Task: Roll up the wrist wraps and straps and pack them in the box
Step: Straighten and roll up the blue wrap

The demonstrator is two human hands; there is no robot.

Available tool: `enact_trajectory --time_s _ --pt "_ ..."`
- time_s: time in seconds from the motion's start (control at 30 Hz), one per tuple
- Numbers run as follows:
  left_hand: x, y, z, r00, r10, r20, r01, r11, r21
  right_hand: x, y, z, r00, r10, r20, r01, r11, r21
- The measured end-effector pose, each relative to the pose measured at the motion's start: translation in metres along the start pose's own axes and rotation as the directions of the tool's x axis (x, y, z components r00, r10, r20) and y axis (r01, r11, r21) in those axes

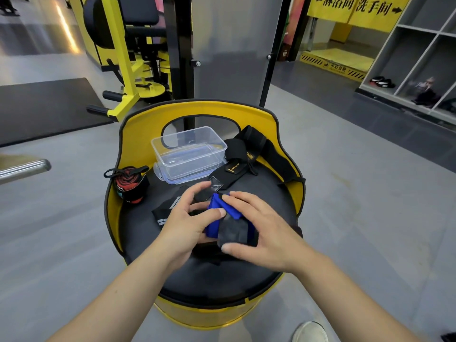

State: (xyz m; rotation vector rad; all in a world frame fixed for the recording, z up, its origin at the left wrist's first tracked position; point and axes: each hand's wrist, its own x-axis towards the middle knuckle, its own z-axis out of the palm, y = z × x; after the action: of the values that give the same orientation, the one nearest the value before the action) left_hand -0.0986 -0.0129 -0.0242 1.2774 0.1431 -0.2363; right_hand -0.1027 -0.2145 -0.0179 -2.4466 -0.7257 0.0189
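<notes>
Both hands meet over the black seat of a yellow barrel chair [138, 134]. My left hand [183, 222] and my right hand [261, 233] hold a blue and black strap [229, 225] between them, fingers and thumbs curled round it. A black wrap with grey stripes [165, 209] lies under my left hand. Behind the hands stands a clear plastic box [188, 150] on its blue-edged lid. A rolled red and black wrist wrap [129, 185] sits at the seat's left. Black wraps with gold labels [246, 154] lie at the back right.
The chair's yellow backrest curves round the far side of the seat. Yellow gym machines [128, 70] and a black floor mat [47, 107] are at the back left. Grey cubby shelves [419, 58] stand at the right. A metal bar [24, 169] juts in from the left.
</notes>
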Motion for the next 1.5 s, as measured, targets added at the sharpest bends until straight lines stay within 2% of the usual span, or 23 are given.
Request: enact_trajectory --time_s 0.07,0.37,0.47,0.57,0.63,0.7,0.8,0.9,0.97,1.13,1.23,1.37,1.5 --pt "0.001 0.0 -0.002 0.999 -0.045 0.024 0.045 0.999 0.004 0.0 0.002 0.003 0.999 -0.017 0.034 0.02 0.997 -0.071" --pt "0.002 -0.001 -0.003 0.988 -0.153 -0.013 0.152 0.987 -0.05 0.007 0.005 0.028 0.985 -0.119 -0.127 0.086 0.967 -0.239" --pt "0.002 0.005 -0.006 0.989 -0.137 0.057 0.137 0.991 0.01 0.007 0.006 0.025 0.975 -0.105 -0.196 0.082 0.989 -0.123" --pt "0.002 0.01 -0.013 0.982 -0.106 0.158 0.096 0.993 0.073 0.006 0.005 0.019 0.962 0.056 -0.269 -0.009 0.985 0.171" --pt "0.004 0.01 -0.016 0.983 -0.075 0.167 0.063 0.995 0.077 0.007 0.002 0.015 0.941 0.238 -0.238 -0.09 0.859 0.505" --pt "0.005 0.007 -0.015 0.989 -0.036 0.14 0.022 0.995 0.101 0.009 0.002 0.013 0.911 0.374 -0.172 -0.124 0.647 0.752" --pt "0.004 0.003 -0.009 0.993 -0.004 0.117 -0.013 0.989 0.149 0.013 0.001 0.012 0.891 0.45 -0.056 -0.131 0.373 0.919" --pt "0.001 -0.002 -0.001 0.991 0.011 0.135 -0.033 0.986 0.164 0.016 -0.004 0.017 0.886 0.459 0.061 -0.167 0.195 0.966" --pt "0.001 -0.003 0.001 0.994 0.017 0.112 -0.033 0.989 0.142 0.017 -0.005 0.022 0.878 0.469 0.093 -0.186 0.155 0.97" --pt "0.001 -0.002 0.002 0.997 -0.007 0.082 -0.001 0.995 0.099 0.018 -0.009 0.023 0.875 0.477 0.09 -0.214 0.211 0.954" --pt "0.002 0.0 0.001 0.993 -0.059 0.1 0.056 0.998 0.032 0.019 -0.012 0.021 0.877 0.464 0.124 -0.219 0.157 0.963" --pt "0.002 0.003 -0.007 0.953 -0.196 0.233 0.215 0.975 -0.061 0.017 -0.012 0.019 0.887 0.418 0.198 -0.226 0.019 0.974" --pt "0.001 -0.002 -0.014 0.9 -0.23 0.37 0.275 0.959 -0.073 0.013 -0.013 0.017 0.9 0.329 0.287 -0.294 -0.03 0.955"
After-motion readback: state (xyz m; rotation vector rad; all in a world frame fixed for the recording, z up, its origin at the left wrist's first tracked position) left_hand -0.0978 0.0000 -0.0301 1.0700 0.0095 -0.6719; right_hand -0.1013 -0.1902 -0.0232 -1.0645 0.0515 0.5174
